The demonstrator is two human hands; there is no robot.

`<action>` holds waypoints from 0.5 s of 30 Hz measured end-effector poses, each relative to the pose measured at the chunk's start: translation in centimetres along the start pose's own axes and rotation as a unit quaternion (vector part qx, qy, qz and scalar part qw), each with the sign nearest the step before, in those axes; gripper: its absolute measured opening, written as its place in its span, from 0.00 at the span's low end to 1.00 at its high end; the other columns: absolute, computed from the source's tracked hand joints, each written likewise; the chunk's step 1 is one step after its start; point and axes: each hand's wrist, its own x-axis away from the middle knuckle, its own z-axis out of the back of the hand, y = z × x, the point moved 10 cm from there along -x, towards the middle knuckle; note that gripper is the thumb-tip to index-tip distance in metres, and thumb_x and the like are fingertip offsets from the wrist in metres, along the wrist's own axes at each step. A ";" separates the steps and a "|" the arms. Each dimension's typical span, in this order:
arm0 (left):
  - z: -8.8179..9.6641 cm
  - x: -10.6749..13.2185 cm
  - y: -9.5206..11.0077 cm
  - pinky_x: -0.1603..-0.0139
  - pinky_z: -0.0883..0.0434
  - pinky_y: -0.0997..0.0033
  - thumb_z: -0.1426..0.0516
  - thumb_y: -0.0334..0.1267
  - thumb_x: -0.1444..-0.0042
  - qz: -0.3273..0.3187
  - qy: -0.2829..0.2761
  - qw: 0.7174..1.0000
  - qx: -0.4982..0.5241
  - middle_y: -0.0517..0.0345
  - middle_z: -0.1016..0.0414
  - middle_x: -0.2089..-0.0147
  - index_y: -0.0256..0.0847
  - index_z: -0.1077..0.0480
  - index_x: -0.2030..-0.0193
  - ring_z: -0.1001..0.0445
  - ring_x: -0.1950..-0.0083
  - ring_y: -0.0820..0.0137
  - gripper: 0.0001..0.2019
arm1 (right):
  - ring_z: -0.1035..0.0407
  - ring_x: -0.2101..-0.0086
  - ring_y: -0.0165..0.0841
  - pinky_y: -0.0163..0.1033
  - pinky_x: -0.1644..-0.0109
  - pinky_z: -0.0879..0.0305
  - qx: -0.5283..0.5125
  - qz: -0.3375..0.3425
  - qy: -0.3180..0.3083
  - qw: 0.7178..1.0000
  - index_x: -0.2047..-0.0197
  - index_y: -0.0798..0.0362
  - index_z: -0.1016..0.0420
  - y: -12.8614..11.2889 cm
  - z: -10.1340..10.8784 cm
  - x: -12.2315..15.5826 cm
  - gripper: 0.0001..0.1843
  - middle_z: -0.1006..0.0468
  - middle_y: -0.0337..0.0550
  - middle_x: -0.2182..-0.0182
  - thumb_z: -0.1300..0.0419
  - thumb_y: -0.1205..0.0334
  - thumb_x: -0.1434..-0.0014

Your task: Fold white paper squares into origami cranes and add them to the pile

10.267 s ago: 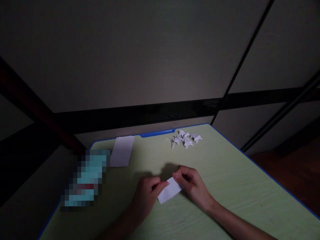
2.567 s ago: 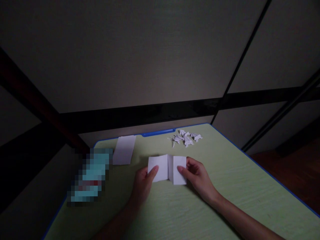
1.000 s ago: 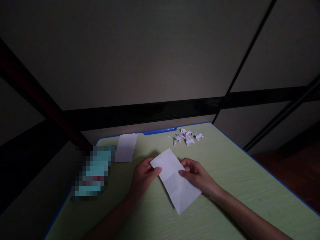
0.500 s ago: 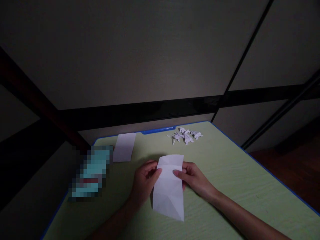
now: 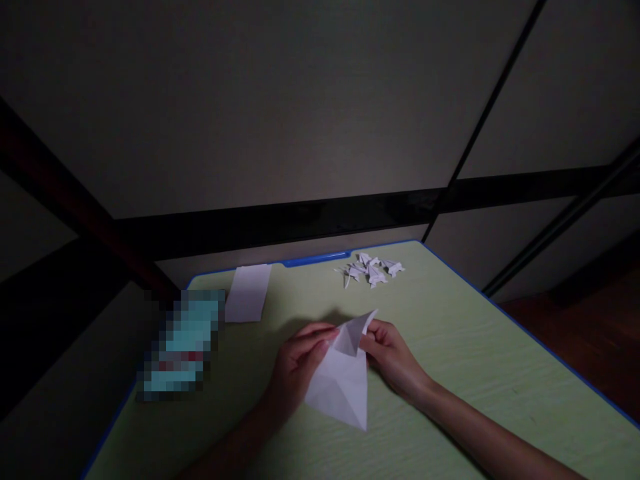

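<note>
A creased sheet of white paper (image 5: 343, 387) is held up between both hands above the table. Its far end bends over toward me, with one corner sticking up near the right fingers. My left hand (image 5: 303, 357) pinches the paper's left edge near the top, thumb against the fingers. On the opposite edge, my right hand (image 5: 387, 347) has its thumb and curled fingers closed on the folded part. The lower end of the sheet hangs free and shows diagonal crease lines.
Several small folded paper figures (image 5: 376, 275) stand in a cluster at the table's far side. A flat white paper sheet (image 5: 247, 293) lies at the back left, beside a pixelated teal item (image 5: 187, 340). The pale green table (image 5: 475, 373) has a blue edge; cabinet panels (image 5: 300, 113) rise behind it.
The far end of the paper, nearly flat before, is now bent over toward me. My left fingers have moved slightly inward to the top edge, and the right thumb has shifted with the fold.
</note>
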 end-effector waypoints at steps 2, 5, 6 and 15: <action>0.6 -0.1 -0.7 0.64 0.32 0.73 0.45 0.35 0.55 0.027 0.035 0.999 0.012 0.52 0.26 0.64 0.37 0.25 0.69 0.29 0.62 0.67 0.09 | 0.43 0.86 0.21 0.26 0.83 0.47 0.022 0.011 -0.006 1.000 0.77 0.59 0.29 -0.5 -0.3 0.1 0.15 0.33 0.33 0.87 0.36 0.53 0.60; 1.1 0.0 -2.4 0.68 0.32 0.74 0.41 0.33 0.61 0.113 0.080 0.989 0.049 0.53 0.25 0.66 0.36 0.26 0.68 0.28 0.66 0.67 0.11 | 0.43 0.86 0.21 0.27 0.83 0.45 0.058 0.021 -0.012 0.998 0.82 0.58 0.31 -1.2 -0.7 0.2 0.16 0.35 0.32 0.88 0.35 0.54 0.62; 1.1 0.2 -2.9 0.70 0.32 0.75 0.41 0.33 0.63 0.140 0.090 0.984 0.061 0.53 0.24 0.67 0.36 0.26 0.67 0.28 0.67 0.67 0.12 | 0.43 0.85 0.22 0.27 0.82 0.44 0.068 0.024 -0.014 0.997 0.83 0.58 0.33 -1.4 -0.8 0.2 0.16 0.35 0.32 0.88 0.35 0.54 0.62; 1.3 0.5 -4.0 0.83 0.42 0.80 0.41 0.38 0.64 0.190 0.099 0.975 0.050 0.63 0.33 0.84 0.34 0.31 0.80 0.38 0.83 0.76 0.07 | 0.40 0.83 0.24 0.29 0.79 0.42 0.089 0.030 -0.064 0.994 0.81 0.57 0.35 -1.2 -1.1 0.0 0.17 0.35 0.33 0.85 0.37 0.51 0.60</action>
